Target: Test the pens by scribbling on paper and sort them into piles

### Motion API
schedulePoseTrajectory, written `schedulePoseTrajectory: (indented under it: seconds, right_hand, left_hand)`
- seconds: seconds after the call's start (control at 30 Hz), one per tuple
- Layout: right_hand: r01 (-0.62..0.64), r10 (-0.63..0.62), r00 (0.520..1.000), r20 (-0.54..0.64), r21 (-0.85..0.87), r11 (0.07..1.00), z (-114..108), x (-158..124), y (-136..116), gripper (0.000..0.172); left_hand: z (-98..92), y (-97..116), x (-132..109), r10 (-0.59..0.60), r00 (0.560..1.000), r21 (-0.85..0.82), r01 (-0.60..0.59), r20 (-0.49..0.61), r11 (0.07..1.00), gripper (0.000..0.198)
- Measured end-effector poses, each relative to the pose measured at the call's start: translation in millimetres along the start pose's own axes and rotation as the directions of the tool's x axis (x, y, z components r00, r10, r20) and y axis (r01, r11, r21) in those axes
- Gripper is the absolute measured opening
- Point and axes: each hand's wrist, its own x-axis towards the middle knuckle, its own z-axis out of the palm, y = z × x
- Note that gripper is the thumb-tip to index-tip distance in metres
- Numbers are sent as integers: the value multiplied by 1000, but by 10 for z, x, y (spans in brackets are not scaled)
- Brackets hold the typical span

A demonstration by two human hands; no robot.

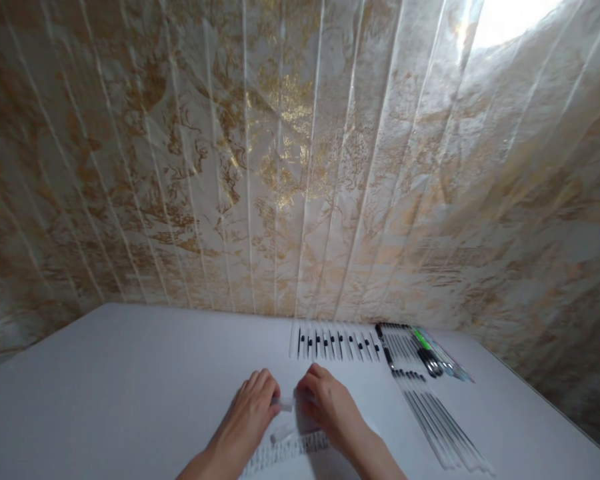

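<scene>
Between my hands a small translucent, tube-like piece is held over the white table. My left hand pinches its left end, with fingers curled. My right hand is closed at the other end; its fingertips are partly hidden, and blur keeps me from telling exactly what they grip. Below my hands lies a white sheet with dark printed marks. On that sheet rests another small clear piece. Both hands are slightly smeared by motion.
A row of clear pen parts with black pieces lies at the back. To its right are black-ended pens, a green item and black pens. Long grey refill-like sticks lie at right. A patterned curtain hangs behind the table.
</scene>
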Motion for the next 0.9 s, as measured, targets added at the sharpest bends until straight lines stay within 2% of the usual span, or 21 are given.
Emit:
schedulePoseTrajectory:
  seconds: [0.13, 0.23, 0.4, 0.57, 0.67, 0.9]
  right_hand:
    - [11, -11, 1000, 8, 13, 1000, 108, 17, -5, 23]
    - [33, -34, 999, 16, 35, 999, 85, 2, 53, 20]
    - [2, 4, 999, -47, 123, 992, -238, -71, 263, 18]
    - [15, 17, 992, -128, 250, 968, -594, -163, 328, 14]
    - [28, 18, 988, -155, 293, 956, -668, -179, 301, 12]
    - [61, -3, 984, -176, 324, 944, -677, -190, 276, 11]
  left_hand:
    - [10, -15, -13, 21, 1000, -39, -21, 9, 999, 22]
    - [-34, -28, -24, 57, 998, -76, -57, -6, 995, 18]
    - [-102, -113, -27, 67, 992, -112, -78, -103, 991, 14]
    - [-43, -208, -26, 63, 986, -128, -84, -156, 988, 13]
    - [-25, -217, -28, 65, 983, -137, -89, -169, 987, 12]
    - [-57, -191, -30, 45, 982, -149, -74, -185, 986, 12]
